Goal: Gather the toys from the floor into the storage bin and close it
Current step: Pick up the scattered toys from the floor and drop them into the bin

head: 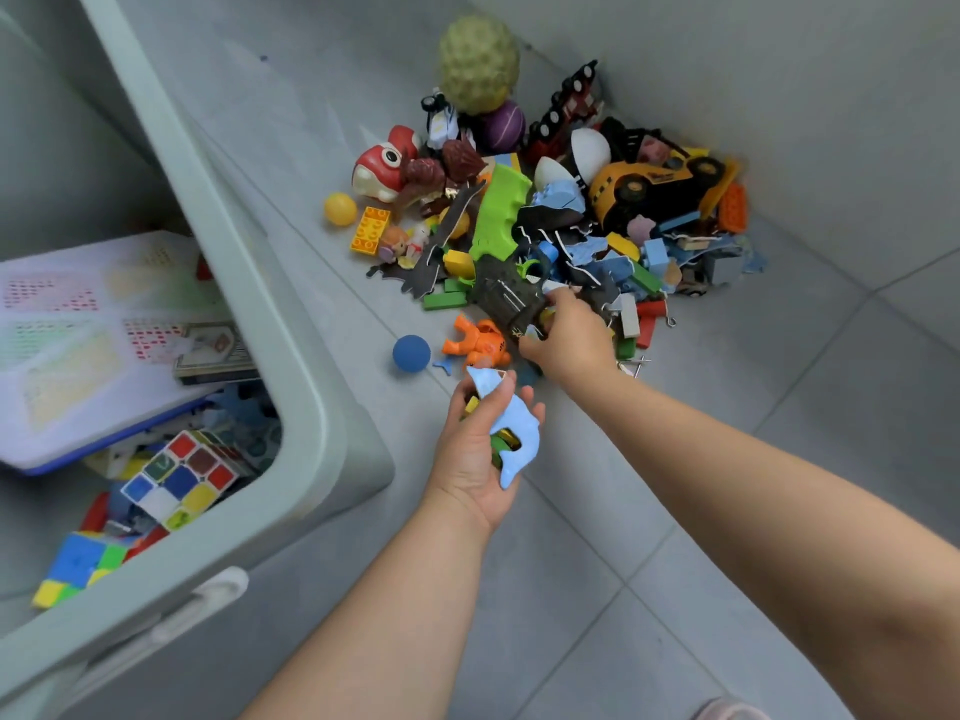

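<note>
A heap of toys (582, 220) lies on the grey tiled floor against the wall. The pale green storage bin (291, 366) stands open at the left, with puzzle cubes (179, 478) and a flat board inside. My left hand (475, 459) is cupped palm up and holds a light blue foam piece (511, 428) and a few small green and yellow bits. My right hand (569, 337) reaches into the near edge of the heap, its fingers curled round a dark toy gun (506, 298) with a green top.
An orange figure (478, 345) and a blue ball (411, 353) lie just left of my right hand. A yellow ball (340, 209), a red fish toy (382, 166), a big bumpy green ball (478, 62) and a yellow truck (660, 187) are farther back.
</note>
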